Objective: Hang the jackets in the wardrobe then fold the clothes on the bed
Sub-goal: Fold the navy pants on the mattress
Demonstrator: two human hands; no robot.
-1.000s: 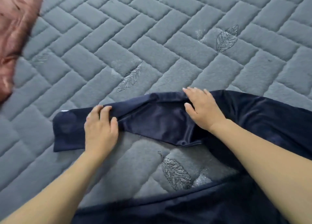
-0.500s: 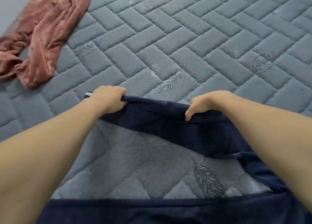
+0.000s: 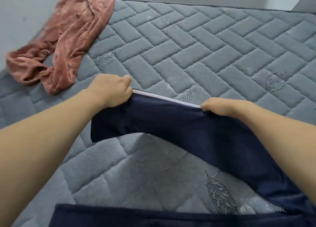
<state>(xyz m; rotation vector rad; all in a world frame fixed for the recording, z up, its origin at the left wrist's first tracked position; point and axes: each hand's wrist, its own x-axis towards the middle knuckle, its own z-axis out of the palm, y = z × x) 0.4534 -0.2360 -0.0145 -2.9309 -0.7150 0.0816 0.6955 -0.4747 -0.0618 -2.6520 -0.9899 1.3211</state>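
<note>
Fingers curled under and hidden, left hand (image 3: 112,89) and right hand (image 3: 220,107) gripping navy garment (image 3: 179,122), lower part cut off

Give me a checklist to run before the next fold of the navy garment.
1. Left hand grips the white-trimmed edge: ok.
2. Right hand grips the same edge: ok.
3. Edge taut between the hands: ok.
4. Navy garment flat: not ok, the held part is lifted off the bed.
5. Bed bare beyond the hands: ok.
6. Pink garment clear of the fold: ok, crumpled at the far left corner.
</note>
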